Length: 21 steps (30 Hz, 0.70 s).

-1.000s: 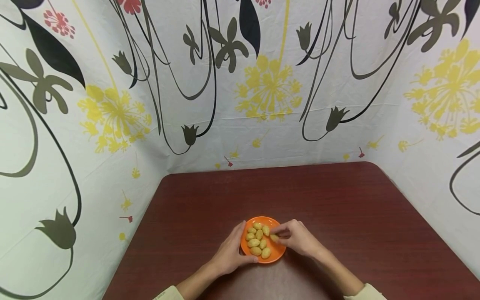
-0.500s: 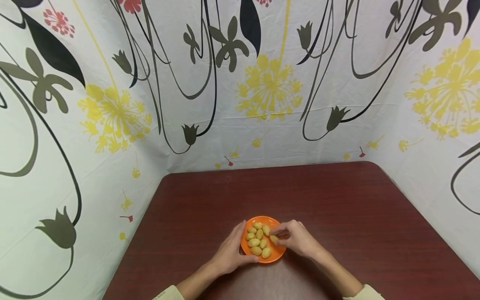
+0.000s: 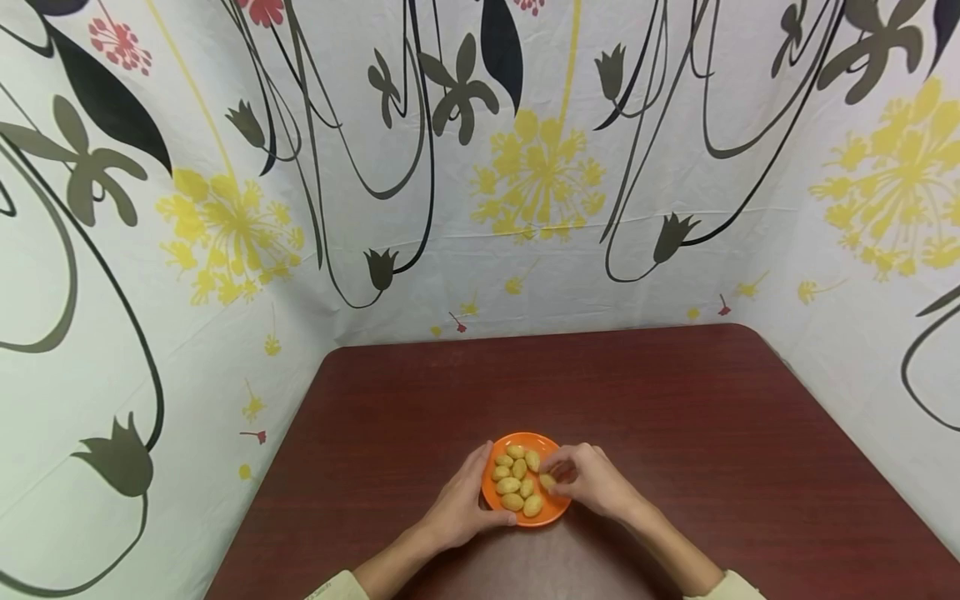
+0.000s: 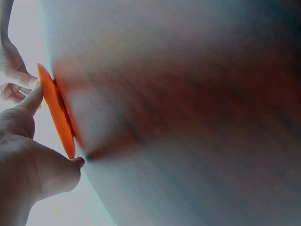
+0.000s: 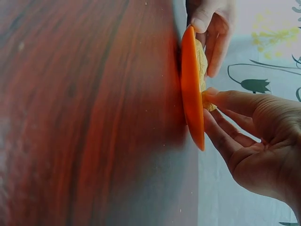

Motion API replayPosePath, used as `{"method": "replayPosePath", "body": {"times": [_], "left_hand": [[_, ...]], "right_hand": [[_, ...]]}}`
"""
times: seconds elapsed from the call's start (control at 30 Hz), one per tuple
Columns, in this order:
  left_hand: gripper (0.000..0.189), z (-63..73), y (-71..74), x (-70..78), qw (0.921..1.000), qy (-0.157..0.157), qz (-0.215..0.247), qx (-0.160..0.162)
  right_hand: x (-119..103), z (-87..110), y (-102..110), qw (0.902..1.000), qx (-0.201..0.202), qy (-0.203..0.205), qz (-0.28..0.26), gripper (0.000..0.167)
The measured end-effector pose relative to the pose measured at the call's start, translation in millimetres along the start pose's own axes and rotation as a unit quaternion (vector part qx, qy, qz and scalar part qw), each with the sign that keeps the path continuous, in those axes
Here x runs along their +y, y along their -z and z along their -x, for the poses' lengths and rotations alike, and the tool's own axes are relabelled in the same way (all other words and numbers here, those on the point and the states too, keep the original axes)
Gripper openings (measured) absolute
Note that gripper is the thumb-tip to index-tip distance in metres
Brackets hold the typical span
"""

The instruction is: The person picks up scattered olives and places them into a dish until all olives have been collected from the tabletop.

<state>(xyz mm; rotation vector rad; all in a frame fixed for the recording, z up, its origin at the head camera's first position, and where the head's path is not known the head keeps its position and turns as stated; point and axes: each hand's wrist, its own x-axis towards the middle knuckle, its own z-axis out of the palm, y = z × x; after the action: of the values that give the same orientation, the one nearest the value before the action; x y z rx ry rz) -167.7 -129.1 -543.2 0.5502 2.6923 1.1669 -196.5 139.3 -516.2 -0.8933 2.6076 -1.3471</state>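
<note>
A small orange plate (image 3: 553, 505) lies on the dark red-brown table, bearing several yellow, oval, wrinkled pieces (image 3: 507, 486) whose exact kind I cannot tell. My left hand (image 3: 461, 504) holds the plate's left side, thumb at the near rim and fingers at the far rim. Over the plate's right side, my right hand (image 3: 592, 479) pinches one yellow oval piece (image 3: 547, 482) between thumb and fingers. The right wrist view shows this piece (image 5: 209, 104) low at the plate's surface. In the left wrist view the plate (image 4: 56, 110) appears edge-on, its contents hidden.
The wood-grain table (image 3: 637, 400) stretches behind and to both sides of the plate. A white cloth with flower prints (image 3: 450, 208) hangs around its back and sides. Light-coloured sleeves (image 3: 341, 586) cover the forearms.
My right hand has shifted the pinched yellow piece very slightly left and toward me. The left hand and the plate have stayed in place.
</note>
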Motion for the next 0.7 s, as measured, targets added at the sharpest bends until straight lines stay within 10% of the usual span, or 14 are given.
{"method": "replayPosePath", "body": {"times": [0.7], "left_hand": [[0.119,0.2,0.0,0.5,1.0,-0.001,0.001,0.0]], "right_hand": [[6,-5.7,-12,0.9996,0.016,-0.022,0.012,0.024]]}}
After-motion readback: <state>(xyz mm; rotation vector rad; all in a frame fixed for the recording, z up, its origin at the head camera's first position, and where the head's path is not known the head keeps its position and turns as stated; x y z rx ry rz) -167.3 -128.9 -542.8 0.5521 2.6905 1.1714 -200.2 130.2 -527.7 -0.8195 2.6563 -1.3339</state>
